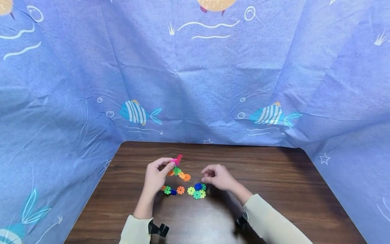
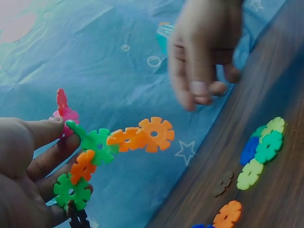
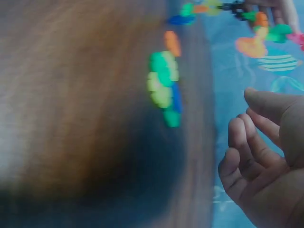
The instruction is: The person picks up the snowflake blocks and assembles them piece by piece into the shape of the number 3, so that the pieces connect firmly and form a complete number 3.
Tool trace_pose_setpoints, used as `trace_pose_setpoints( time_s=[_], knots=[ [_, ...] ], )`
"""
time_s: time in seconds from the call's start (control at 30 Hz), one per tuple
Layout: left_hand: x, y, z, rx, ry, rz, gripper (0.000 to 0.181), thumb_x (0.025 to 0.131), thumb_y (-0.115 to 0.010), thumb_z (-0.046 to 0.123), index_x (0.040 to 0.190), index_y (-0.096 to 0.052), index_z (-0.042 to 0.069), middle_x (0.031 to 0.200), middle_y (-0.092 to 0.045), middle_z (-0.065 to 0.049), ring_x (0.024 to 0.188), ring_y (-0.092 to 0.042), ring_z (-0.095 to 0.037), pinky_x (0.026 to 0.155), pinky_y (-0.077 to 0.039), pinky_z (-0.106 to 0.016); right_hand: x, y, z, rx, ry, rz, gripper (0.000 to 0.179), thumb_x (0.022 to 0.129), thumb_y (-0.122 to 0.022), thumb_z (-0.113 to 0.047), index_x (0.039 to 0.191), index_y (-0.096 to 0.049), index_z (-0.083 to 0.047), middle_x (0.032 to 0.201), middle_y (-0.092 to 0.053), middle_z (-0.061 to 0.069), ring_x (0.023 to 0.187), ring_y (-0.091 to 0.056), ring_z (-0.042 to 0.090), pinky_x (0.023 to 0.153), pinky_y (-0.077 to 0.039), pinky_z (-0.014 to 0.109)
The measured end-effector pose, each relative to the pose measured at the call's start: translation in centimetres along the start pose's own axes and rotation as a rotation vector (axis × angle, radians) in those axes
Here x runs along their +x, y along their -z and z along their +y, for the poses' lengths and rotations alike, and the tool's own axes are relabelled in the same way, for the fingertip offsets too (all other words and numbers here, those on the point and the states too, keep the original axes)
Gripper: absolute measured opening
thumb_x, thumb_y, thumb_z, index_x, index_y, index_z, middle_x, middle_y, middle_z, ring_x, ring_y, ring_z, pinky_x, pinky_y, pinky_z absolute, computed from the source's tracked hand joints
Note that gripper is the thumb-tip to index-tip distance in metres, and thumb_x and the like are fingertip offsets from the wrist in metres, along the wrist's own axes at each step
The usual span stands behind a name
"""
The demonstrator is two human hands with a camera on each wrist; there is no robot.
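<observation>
My left hand (image 1: 154,178) pinches a pink snowflake disc (image 2: 69,115) between thumb and fingers, above the table. This disc belongs to a joined chain of plastic discs: a red disc (image 2: 61,98) stands up from it, and a green disc (image 2: 98,146) hangs below. From that green disc, an orange branch (image 2: 156,134) reaches sideways, while orange, green and dark discs run down past the fingers. To the right of the chain, my right hand (image 1: 223,178) hovers apart from it, fingers loosely bent, holding nothing; it looks blurred in the left wrist view.
Several yellow, green and blue discs (image 1: 196,195) lie clustered on the brown wooden table (image 1: 274,189). Left of them lies a loose orange disc (image 1: 180,190), near a dark blue disc (image 1: 173,192). A blue printed cloth (image 1: 195,84) hangs round the table's back and sides.
</observation>
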State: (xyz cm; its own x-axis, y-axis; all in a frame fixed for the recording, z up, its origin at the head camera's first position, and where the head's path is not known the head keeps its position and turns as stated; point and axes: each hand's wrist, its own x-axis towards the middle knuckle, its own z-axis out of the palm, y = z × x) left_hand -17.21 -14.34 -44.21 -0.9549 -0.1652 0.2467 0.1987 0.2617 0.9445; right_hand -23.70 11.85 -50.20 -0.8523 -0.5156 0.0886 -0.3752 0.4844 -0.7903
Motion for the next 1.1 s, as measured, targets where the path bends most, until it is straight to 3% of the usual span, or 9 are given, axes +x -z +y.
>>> trace_pose_setpoints(
  time_s=[0.23,0.47,0.77,0.93,1.1],
  knots=[
    [1.3,0.7,-3.1,-0.023,0.035,0.039,0.015,0.095,-0.074,0.007,0.107,-0.077,0.000,0.093,-0.075,-0.020,0.075,-0.064,-0.025,0.063,-0.054,-0.029,-0.2,-2.4,1.4,-0.162,-0.021,-0.022,0.015,0.089,-0.080,-0.021,0.099,-0.077,-0.010,0.081,-0.070,-0.010,0.073,-0.061,0.003,0.069,-0.052,0.024],
    [1.3,0.7,-3.6,-0.067,0.017,0.010,0.014,0.094,-0.075,0.012,0.105,-0.078,0.003,0.092,-0.076,-0.018,0.074,-0.066,-0.017,0.064,-0.055,-0.025,0.0,-3.6,1.9,-0.227,-0.059,-0.046,0.016,0.088,-0.083,-0.025,0.097,-0.078,-0.013,0.076,-0.065,-0.010,0.067,-0.055,0.004,0.062,-0.048,0.024],
    [1.0,0.1,-3.2,-0.073,0.019,-0.012,0.010,0.093,-0.076,0.007,0.101,-0.077,0.002,0.087,-0.076,-0.016,0.073,-0.068,-0.012,0.066,-0.057,-0.025,-0.2,-3.2,2.4,-0.164,-0.097,-0.061,0.013,0.081,-0.083,-0.008,0.088,-0.073,-0.013,0.077,-0.065,-0.008,0.072,-0.059,0.006,0.070,-0.051,0.025],
    [0.8,0.0,-3.1,-0.058,0.023,-0.033,0.010,0.094,-0.076,0.010,0.101,-0.078,0.005,0.089,-0.076,-0.014,0.075,-0.068,-0.014,0.067,-0.057,-0.025,0.0,-2.2,2.1,-0.090,-0.103,-0.057,0.014,0.084,-0.080,-0.001,0.089,-0.069,-0.009,0.081,-0.068,-0.003,0.075,-0.062,0.010,0.071,-0.054,0.026],
    [0.6,-0.3,-3.1,-0.064,0.004,-0.057,0.013,0.094,-0.076,0.014,0.103,-0.079,0.005,0.090,-0.077,-0.015,0.076,-0.069,-0.016,0.067,-0.057,-0.028,0.6,-0.3,0.6,0.010,-0.079,0.038,0.015,0.086,-0.079,-0.004,0.097,-0.071,-0.011,0.084,-0.071,-0.003,0.078,-0.065,0.013,0.074,-0.055,0.027]
  ],
)
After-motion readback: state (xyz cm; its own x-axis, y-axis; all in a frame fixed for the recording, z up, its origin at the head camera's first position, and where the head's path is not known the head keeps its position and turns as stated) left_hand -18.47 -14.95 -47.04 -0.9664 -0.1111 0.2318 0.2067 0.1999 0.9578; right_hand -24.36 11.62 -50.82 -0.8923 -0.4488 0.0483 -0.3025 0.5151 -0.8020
